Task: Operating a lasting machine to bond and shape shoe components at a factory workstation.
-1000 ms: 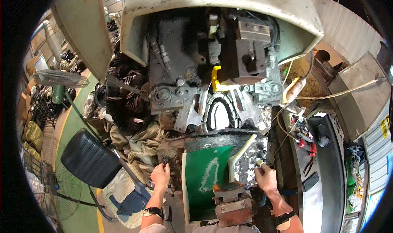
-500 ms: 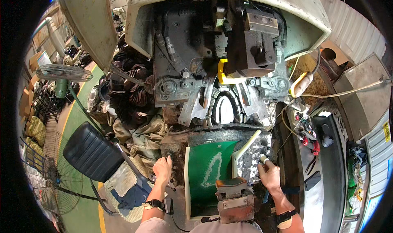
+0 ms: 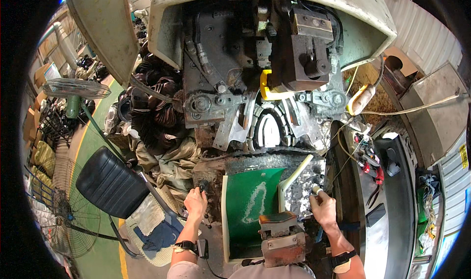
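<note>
A large machine with a dark metal head [image 3: 299,58] stands in front of me. Its curved metal clamp [image 3: 267,127] surrounds a pale arched form at the center. At the machine's left front corner, my left hand [image 3: 196,204] is closed beside a dark knob [image 3: 202,184]; its grip is partly hidden. On the right, my right hand [image 3: 324,211] is wrapped round a pale knob [image 3: 316,189] on the worn control panel [image 3: 299,195]. Between my hands lies a green tray [image 3: 245,190] with a chalky outline on it. A worn metal block [image 3: 282,239] sits close to my body.
A black chair [image 3: 112,181] and a wire fan [image 3: 68,205] stand left. Dark curved pieces [image 3: 157,97] are heaped behind them. On the right, a grey bench [image 3: 385,220] carries pliers and red-handled tools. A yellow-and-white handheld device [image 3: 360,100] hangs by the machine.
My left hand has shifted very slightly at the left corner. The right hand keeps its hold on the pale knob, and the machine parts look unchanged.
</note>
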Tool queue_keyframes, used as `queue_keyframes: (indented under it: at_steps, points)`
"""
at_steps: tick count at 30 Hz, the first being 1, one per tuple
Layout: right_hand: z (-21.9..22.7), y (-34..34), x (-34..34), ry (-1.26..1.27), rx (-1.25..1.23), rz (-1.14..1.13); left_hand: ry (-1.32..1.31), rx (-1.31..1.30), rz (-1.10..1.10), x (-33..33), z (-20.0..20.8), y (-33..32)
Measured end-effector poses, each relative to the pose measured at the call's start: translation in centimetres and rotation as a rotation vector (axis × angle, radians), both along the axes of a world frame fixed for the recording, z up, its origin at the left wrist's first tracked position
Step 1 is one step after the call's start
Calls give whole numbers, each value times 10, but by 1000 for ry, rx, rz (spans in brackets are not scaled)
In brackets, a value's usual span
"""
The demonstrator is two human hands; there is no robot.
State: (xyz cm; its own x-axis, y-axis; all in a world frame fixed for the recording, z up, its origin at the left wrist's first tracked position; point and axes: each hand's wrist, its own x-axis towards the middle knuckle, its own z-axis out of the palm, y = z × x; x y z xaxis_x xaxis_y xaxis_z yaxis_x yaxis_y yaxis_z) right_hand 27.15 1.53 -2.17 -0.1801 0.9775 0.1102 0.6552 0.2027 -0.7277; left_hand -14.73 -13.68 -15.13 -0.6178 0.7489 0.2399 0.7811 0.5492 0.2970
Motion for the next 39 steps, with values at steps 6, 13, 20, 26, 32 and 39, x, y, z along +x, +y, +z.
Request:
queue_keyframes:
  at_steps: [6, 13, 20, 26, 32, 39]
  points:
    - [1, 0, 0, -11, 3, 4, -10, 56, -16, 2, 2, -1]
    - [-1, 0, 1, -27, -14, -2, -10, 71, -40, -2, -2, -3]
    - [-2, 2, 5, 3, 19, -7, -81, 52, 5, 9, 4, 6]
    - [0, 0, 0, 8, -33, 2, -170, 125, -108, 12, -27, 6]
    - [-2, 1, 2, 0, 23, 15, -215, 143, -103, 11, -26, 12]
    - [0, 0, 1, -17, -2, 9, -214, 127, -92, 15, -24, 8]
